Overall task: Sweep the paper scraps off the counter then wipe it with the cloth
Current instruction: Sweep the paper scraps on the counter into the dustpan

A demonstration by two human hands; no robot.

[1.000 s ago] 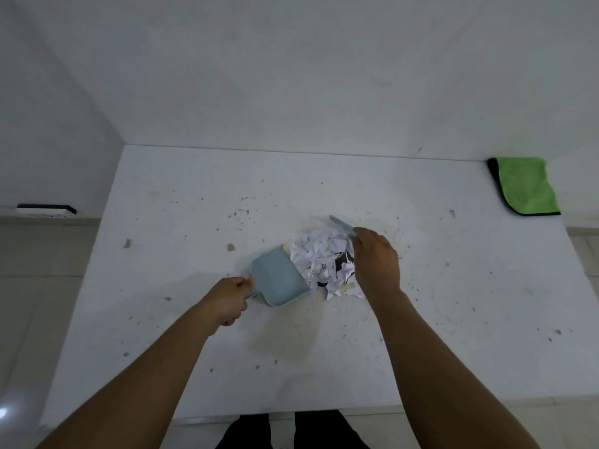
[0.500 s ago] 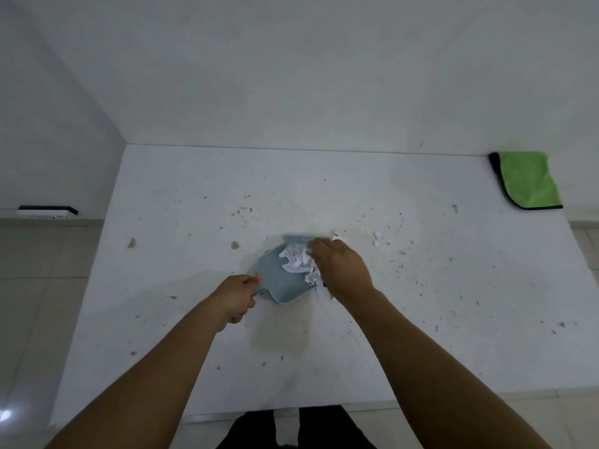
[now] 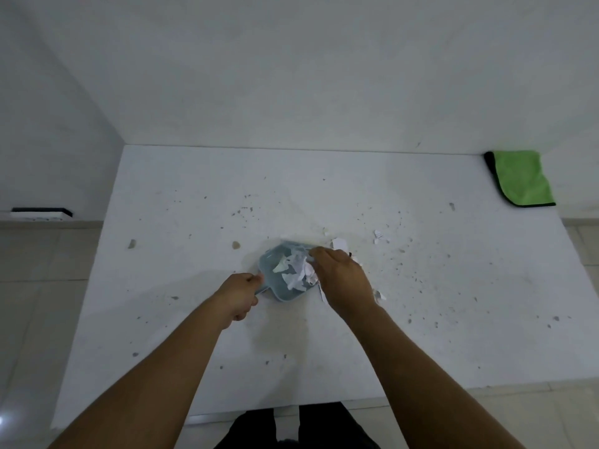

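Observation:
A light blue dustpan [image 3: 274, 288] lies on the white counter [image 3: 194, 196] near its middle, with a heap of white paper scraps [image 3: 295, 273] inside it. My left hand [image 3: 240, 294] grips the pan's handle at its near left corner. My right hand [image 3: 340, 280] is over the pan's right rim, fingers curled around a small brush that the hand mostly hides. Loose scraps lie just behind the right hand [image 3: 338, 244], farther right [image 3: 379, 236] and by my wrist [image 3: 379, 294]. The folded green cloth [image 3: 522, 178] lies at the far right corner.
Dark crumbs and specks are scattered over the counter, densest right of the pan. Walls close off the counter's back and left sides. A tiled floor lies beyond the left, right and near edges. A black and white object [image 3: 40, 212] sits on a ledge at far left.
My right hand swept left and pushed the pile of scraps into the dustpan. A few scraps stayed behind on the counter to the right. My left hand kept the pan in place.

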